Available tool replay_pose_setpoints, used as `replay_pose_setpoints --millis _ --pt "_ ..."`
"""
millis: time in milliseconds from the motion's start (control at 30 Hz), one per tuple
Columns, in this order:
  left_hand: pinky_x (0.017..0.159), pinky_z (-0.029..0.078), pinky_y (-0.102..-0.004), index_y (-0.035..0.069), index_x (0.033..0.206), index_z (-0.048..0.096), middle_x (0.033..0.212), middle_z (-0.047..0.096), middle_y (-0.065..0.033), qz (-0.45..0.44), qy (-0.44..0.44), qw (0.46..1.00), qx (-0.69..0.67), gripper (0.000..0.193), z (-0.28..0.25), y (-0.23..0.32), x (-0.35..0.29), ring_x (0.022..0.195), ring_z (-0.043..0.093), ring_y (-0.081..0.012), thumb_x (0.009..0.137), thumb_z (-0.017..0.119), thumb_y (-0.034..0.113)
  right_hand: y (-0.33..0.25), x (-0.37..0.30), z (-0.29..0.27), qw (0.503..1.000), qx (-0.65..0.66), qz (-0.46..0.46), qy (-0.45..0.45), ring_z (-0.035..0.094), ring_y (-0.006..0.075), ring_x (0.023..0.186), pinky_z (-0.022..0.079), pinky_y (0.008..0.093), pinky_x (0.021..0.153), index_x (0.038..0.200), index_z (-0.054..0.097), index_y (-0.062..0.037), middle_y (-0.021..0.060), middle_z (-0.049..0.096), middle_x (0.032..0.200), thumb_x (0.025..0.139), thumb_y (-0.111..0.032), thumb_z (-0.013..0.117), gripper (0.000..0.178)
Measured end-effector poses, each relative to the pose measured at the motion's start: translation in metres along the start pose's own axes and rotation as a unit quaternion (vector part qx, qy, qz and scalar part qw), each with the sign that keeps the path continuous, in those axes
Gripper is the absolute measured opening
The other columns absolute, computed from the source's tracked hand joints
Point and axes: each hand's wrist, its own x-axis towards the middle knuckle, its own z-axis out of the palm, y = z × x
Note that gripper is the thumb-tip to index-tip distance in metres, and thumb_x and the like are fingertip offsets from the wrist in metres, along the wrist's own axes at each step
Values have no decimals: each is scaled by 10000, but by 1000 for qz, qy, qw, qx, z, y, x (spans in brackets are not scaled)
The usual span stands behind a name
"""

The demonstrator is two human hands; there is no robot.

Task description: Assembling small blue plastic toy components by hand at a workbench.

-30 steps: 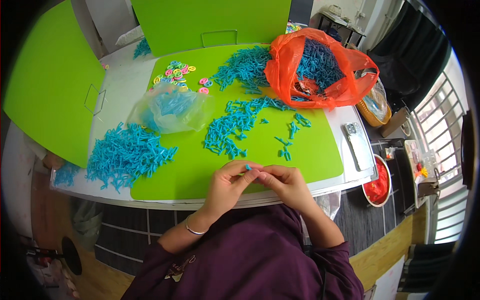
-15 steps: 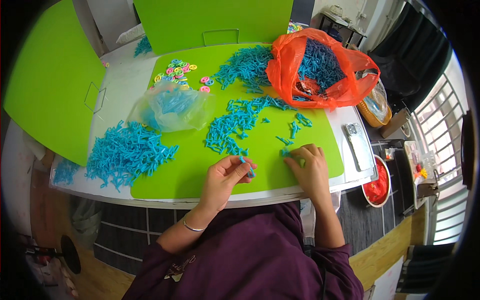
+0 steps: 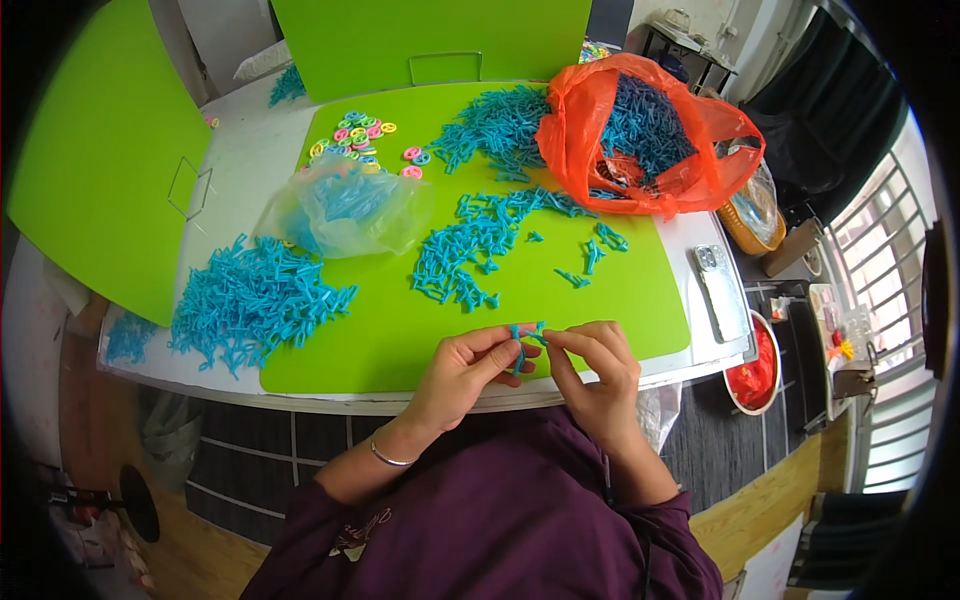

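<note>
The left hand point(image 3: 465, 375) pinched a small blue piece point(image 3: 518, 350) between its thumb and fingers. The piece stood up past the fingertips, maybe so that its top was easy to get at. The right hand point(image 3: 598, 380) had its thumb and pointing finger closed on a second blue piece point(image 3: 540, 331), right next to the first one. I could not tell if the two were joined. Both hands were close together over the near part of the green board point(image 3: 640, 330), perhaps because small things are easier to see and hold near the body.

A few loose pieces point(image 3: 592, 257) lay just past the right hand, likely so it could reach them fast. The middle heap point(image 3: 445, 265) was spread thin, which might make it easier to pick out one at a time. The big left heap point(image 3: 260, 305) sat off to the side, so it did not crowd the hands. The red bag point(image 3: 573, 125) stood open at the back, full of more pieces. The phone point(image 3: 720, 290) lay by the right edge, probably to keep it out of the way.
</note>
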Motion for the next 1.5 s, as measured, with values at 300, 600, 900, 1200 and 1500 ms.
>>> replay_pose_setpoints --millis 300,600,900,1200,1500 --pt "684 505 -235 14 1132 585 952 653 -66 1 -27 997 67 246 -1 -2 -1 846 624 -127 928 502 123 -2 1 -3 999 -31 -35 2 569 213 712 450 298 617 849 671 -37 61 607 761 644 90 672 241" --pt "663 500 -225 10 1135 585 950 653 -60 14 -33 999 40 243 2 -3 -1 824 614 -109 925 503 99 -9 -1 -7 997 -42 -59 -8 569 221 700 452 310 612 855 672 -33 64 606 760 646 94 668 244" --pt "623 499 -215 6 1059 612 917 649 -32 158 15 945 285 195 8 -7 -2 739 587 -69 894 565 98 5 -19 7 914 290 284 -7 619 172 744 465 250 697 866 657 -14 77 640 815 744 29 680 132" --pt "633 510 -232 -27 1000 617 869 646 -59 82 53 991 87 176 -6 -2 2 740 608 -101 867 605 88 64 37 4 964 -263 2 -44 563 264 887 455 353 788 933 662 -56 101 610 924 770 -105 655 170" --pt "639 518 -239 -21 950 625 824 650 -67 83 46 986 133 139 -9 -1 1 739 618 -107 856 617 81 66 37 7 983 -150 40 -99 570 243 873 458 341 771 886 661 -61 83 629 874 714 -111 704 184"
